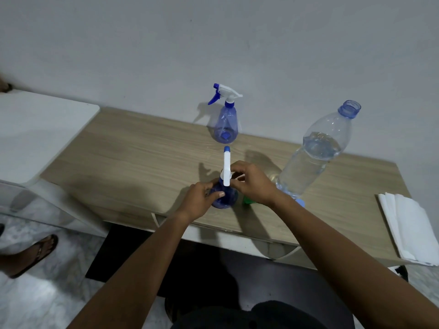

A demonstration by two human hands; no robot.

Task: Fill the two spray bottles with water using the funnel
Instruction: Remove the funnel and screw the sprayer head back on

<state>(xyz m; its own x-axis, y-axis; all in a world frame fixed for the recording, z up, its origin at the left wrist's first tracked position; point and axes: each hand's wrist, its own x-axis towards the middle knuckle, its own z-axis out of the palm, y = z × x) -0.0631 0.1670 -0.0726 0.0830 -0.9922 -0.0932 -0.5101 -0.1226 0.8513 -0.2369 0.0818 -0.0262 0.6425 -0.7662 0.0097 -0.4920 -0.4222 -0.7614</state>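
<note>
The near spray bottle point(224, 198) stands upright on the wooden table point(142, 157), close to its front edge and directly in front of us. Its blue body is translucent. The white spray head point(226, 167) sits on top, with its blue nozzle tip pointing to 12 o'clock.

Our left hand point(202, 200) grips the bottle body from 9 o'clock, with the fingers curled round it and the thumb laid across the front. Our right hand point(251, 184) comes in from 3 o'clock. Its fingers are curled narrow round the base of the spray head, at the bottle neck. We cannot tell whether the head is screwed down or loose.

At 3 o'clock, just beside the bottle, a small green part of the funnel point(247, 200) shows under our right wrist; the rest is hidden.

At 12 o'clock, well apart and near the wall, the far spray bottle point(225, 124) stands upright with its trigger head fitted and the nozzle pointing to 9 o'clock.

At 2 o'clock stands the clear water bottle point(313, 155), uncapped and partly filled. A pale blue cap point(301, 202) lies at its foot, partly behind our right forearm.

At 3 o'clock, at the table's right end, lies a stack of folded white sheets point(408, 229).

At 9 o'clock, beyond the table's left end, stands a white surface point(35, 129). Below it, a sandalled foot point(35, 252) rests on the floor.
</note>
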